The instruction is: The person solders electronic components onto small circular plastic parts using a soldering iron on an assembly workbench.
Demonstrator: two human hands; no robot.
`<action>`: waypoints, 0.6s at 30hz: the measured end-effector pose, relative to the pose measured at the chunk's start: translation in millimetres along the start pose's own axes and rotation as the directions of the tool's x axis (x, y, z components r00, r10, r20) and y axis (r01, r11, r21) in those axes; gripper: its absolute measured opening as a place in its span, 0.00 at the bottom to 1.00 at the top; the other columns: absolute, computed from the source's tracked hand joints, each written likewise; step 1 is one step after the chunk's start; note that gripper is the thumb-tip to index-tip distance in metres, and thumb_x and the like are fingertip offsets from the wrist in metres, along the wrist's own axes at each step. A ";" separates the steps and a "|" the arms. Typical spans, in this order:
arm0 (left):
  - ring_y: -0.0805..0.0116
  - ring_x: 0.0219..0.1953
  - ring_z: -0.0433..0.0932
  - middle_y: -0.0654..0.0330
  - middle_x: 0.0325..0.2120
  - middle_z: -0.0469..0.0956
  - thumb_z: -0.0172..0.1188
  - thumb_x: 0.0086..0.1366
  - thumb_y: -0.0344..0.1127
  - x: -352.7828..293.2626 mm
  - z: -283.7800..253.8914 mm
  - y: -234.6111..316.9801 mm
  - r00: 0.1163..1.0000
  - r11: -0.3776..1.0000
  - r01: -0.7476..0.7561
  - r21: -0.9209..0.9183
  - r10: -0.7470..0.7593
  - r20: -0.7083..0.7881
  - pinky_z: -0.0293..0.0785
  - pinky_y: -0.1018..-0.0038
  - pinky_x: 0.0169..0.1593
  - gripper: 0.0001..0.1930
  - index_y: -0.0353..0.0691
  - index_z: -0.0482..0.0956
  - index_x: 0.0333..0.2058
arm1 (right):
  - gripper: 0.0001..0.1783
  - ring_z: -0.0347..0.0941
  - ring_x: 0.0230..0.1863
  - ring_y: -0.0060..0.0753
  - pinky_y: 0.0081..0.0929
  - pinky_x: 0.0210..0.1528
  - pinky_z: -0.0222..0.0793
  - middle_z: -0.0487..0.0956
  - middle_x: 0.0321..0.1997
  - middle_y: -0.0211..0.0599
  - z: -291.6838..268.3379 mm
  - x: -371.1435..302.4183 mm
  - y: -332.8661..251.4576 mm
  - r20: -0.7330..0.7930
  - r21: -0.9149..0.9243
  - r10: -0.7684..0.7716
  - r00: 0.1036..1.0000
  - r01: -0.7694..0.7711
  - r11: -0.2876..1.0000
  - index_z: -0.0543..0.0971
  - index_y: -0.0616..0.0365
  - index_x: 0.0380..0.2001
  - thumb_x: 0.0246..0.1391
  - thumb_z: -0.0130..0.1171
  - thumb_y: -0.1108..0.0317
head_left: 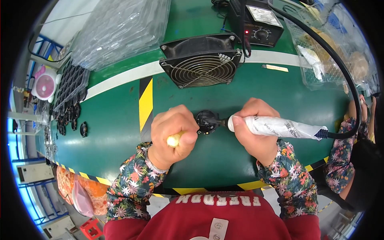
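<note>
A small round black part lies on the green bench between my hands. My left hand is closed in a fist beside it, around a tool whose pale yellow handle end points up. The tool's working end is hidden by the fist. My right hand grips a thick handle wrapped in white printed plastic; it looks like a soldering iron. Its dark tip reaches the right side of the round part; whether they touch I cannot tell. A heavy black cable runs from the handle.
A black fan with a wire grille stands ahead of my hands. Behind it is a black box with a dial. Clear plastic trays are stacked far left, above several black round parts. Another person's sleeve shows at right.
</note>
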State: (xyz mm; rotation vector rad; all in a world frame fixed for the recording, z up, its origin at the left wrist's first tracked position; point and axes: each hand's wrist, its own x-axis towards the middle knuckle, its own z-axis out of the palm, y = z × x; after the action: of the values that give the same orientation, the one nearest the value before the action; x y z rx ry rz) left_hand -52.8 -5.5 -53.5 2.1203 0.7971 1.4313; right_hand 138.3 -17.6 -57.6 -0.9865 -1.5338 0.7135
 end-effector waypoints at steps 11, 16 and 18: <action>0.68 0.17 0.68 0.56 0.15 0.72 0.43 0.64 0.48 1.5 -2.9 4.7 0.997 0.997 0.071 0.034 -0.072 0.039 0.63 0.77 0.21 0.23 0.36 0.67 0.18 | 0.08 0.65 0.16 0.23 0.20 0.19 0.59 0.70 0.16 0.31 3.1 -1.4 4.4 -0.019 0.037 -0.009 1.000 0.009 0.999 0.70 0.58 0.16 0.38 0.61 0.77; 0.69 0.17 0.68 0.56 0.15 0.72 0.43 0.64 0.48 0.9 -2.6 2.1 0.995 0.996 0.083 0.024 -0.084 0.049 0.64 0.77 0.21 0.22 0.36 0.67 0.18 | 0.07 0.62 0.20 0.21 0.20 0.23 0.58 0.69 0.19 0.32 0.0 -1.7 0.7 0.060 0.024 0.041 0.997 -0.042 0.999 0.68 0.60 0.20 0.42 0.56 0.77; 0.68 0.14 0.68 0.61 0.14 0.69 0.56 0.57 0.40 0.3 -1.1 -2.4 1.000 0.999 0.015 -0.029 -0.015 -0.003 0.61 0.78 0.17 0.15 0.38 0.68 0.16 | 0.07 0.61 0.20 0.21 0.20 0.23 0.58 0.69 0.18 0.31 -0.8 -0.9 0.5 0.074 0.012 0.044 0.996 -0.045 0.999 0.68 0.59 0.20 0.42 0.57 0.77</action>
State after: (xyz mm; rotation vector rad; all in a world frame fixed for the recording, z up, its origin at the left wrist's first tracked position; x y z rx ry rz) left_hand -54.2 -3.4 -54.5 2.0870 0.7873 1.4311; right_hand 139.2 -18.3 -58.3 -0.9969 -1.5732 0.7989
